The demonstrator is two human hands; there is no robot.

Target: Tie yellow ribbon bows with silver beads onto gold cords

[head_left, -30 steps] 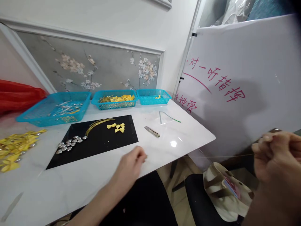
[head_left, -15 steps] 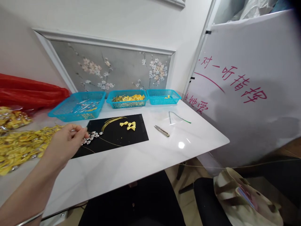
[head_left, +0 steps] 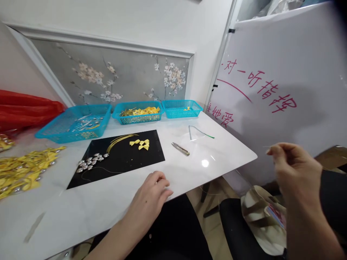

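Left hand [head_left: 151, 195], withdrawn from shiny silver oval beads [head_left: 89, 167] at eight o'clock, lies half-curled at white glossy counter's [head_left: 81, 213] edge, six o'clock; hold unclear. Right hand [head_left: 296, 171], returned at four o'clock, pinches fine pale strand [head_left: 265, 146]: strand handling apparently resumes.

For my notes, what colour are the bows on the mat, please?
The bows are yellow, shown best in the head view.

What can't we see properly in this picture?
All in the head view:
Left hand: palm hidden by the hand itself.
Bag: right side hidden behind the right forearm.
Yellow ribbon pile: cut off at the left edge.
Thread on the black mat: too thin to follow beyond it.
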